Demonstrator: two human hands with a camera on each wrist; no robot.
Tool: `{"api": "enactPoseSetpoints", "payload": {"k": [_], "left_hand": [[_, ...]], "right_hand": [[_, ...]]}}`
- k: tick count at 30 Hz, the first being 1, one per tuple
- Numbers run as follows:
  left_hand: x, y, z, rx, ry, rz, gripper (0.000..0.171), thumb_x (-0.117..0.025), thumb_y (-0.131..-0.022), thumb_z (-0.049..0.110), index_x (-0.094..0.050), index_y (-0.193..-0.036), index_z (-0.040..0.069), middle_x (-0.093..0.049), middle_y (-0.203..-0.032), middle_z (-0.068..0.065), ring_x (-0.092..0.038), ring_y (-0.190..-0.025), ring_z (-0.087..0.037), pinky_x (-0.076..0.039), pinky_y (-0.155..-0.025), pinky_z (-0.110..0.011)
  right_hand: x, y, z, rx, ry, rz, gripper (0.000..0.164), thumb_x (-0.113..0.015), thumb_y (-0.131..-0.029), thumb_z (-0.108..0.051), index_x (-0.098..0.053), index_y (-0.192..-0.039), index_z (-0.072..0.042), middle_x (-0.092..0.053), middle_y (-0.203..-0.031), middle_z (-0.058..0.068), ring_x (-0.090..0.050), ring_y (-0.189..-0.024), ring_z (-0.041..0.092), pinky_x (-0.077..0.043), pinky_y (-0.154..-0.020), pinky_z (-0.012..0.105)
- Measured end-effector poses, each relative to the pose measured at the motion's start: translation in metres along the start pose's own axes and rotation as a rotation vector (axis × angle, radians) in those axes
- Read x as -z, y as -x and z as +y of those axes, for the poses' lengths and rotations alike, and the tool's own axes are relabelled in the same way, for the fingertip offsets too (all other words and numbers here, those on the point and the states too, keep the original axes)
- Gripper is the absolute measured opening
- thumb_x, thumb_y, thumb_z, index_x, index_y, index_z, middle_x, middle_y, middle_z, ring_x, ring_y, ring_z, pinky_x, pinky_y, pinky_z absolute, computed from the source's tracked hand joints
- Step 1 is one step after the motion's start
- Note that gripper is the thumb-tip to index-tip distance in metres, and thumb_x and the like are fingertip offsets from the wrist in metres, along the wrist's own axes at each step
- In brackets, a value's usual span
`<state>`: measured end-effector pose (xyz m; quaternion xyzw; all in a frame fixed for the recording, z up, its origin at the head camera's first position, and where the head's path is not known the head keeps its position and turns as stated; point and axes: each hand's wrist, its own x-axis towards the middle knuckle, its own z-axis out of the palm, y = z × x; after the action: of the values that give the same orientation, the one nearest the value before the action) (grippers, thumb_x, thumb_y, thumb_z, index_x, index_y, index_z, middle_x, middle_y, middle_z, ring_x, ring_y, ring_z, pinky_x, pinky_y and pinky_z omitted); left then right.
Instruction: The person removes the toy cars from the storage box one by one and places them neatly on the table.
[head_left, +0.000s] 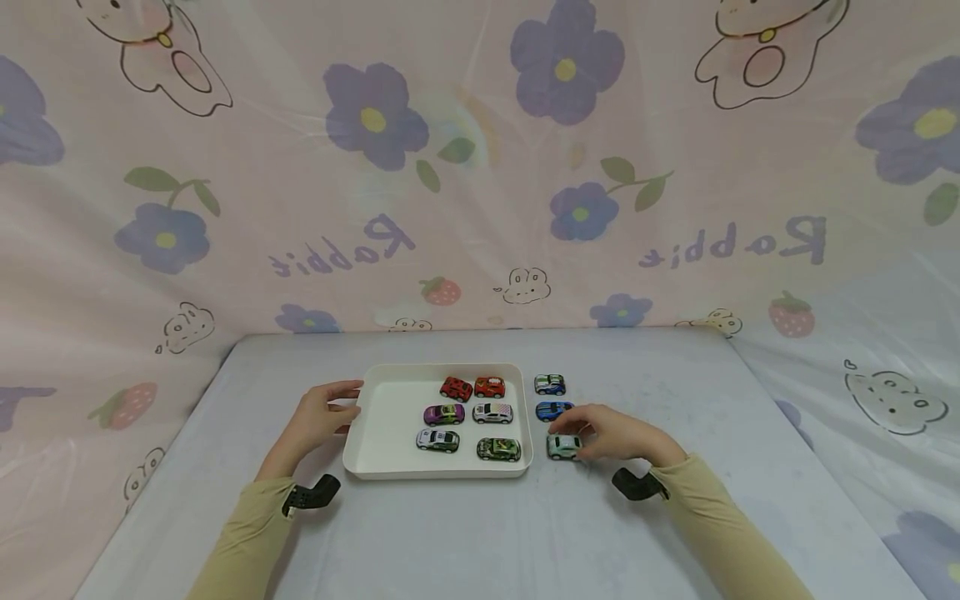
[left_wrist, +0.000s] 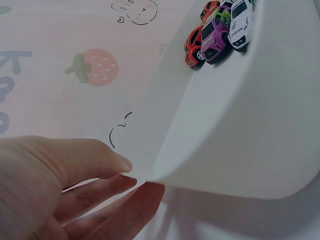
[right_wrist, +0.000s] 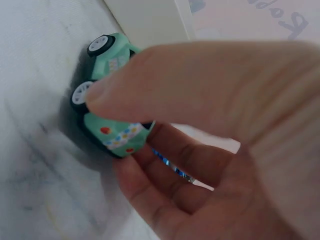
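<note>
At the left side of the white tray (head_left: 390,462), my left hand (head_left: 318,419) has its thumb and fingers touching the outside of the rim; relaxed fingers (left_wrist: 107,210) show in the left wrist view. Beyond the tray's right side, my right hand (head_left: 611,433) grips a mint-green toy car (head_left: 562,447) between thumb and fingers. The right wrist view shows the thumb across the side of that green car (right_wrist: 117,132), partly hiding it. Just behind this hand sit a blue toy car (head_left: 552,410), partly covered by the fingers, and a white-green-blue toy car (head_left: 550,384).
Inside the tray stand several toy cars: two red ones (head_left: 490,387) at the back, a purple one (head_left: 444,414) and a white-pink one (head_left: 492,412) midway, a white-black one (head_left: 438,440) and a camouflage one (head_left: 498,449) in front. A patterned cloth (head_left: 480,192) hangs behind the table.
</note>
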<state>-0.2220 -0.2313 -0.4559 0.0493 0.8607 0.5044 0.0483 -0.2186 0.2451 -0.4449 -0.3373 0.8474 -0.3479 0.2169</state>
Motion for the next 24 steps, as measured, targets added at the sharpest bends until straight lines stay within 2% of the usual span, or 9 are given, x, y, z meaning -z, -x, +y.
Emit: {"api": "enactPoseSetpoints", "payload": {"k": [17,24], "left_hand": [[0.0002,0.0002,0.0001,0.021,-0.007,-0.002,0.051,-0.062,-0.090,0.000,-0.047,-0.139,-0.001,-0.051,-0.129,-0.028,-0.063,-0.101,-0.035,-0.057,-0.068,-0.035],[0.0012,0.0001,0.0005,-0.005,0.006,-0.009,0.050,-0.061,-0.090,-0.001,-0.046,-0.138,-0.004,-0.052,-0.128,-0.029,-0.063,-0.101,-0.037,-0.057,-0.069,-0.036]], "right_hand": [[-0.0020,0.0003,0.0026,-0.005,-0.028,-0.001,0.043,-0.065,-0.080,0.007,-0.060,-0.122,-0.003,-0.060,-0.123,0.008,-0.055,-0.114,0.029,-0.046,-0.093,0.046],[-0.0007,0.0004,0.0027,-0.001,-0.039,0.008,0.044,-0.067,-0.079,0.007,-0.060,-0.122,-0.001,-0.060,-0.123,0.011,-0.055,-0.114,0.031,-0.045,-0.093,0.049]]}}
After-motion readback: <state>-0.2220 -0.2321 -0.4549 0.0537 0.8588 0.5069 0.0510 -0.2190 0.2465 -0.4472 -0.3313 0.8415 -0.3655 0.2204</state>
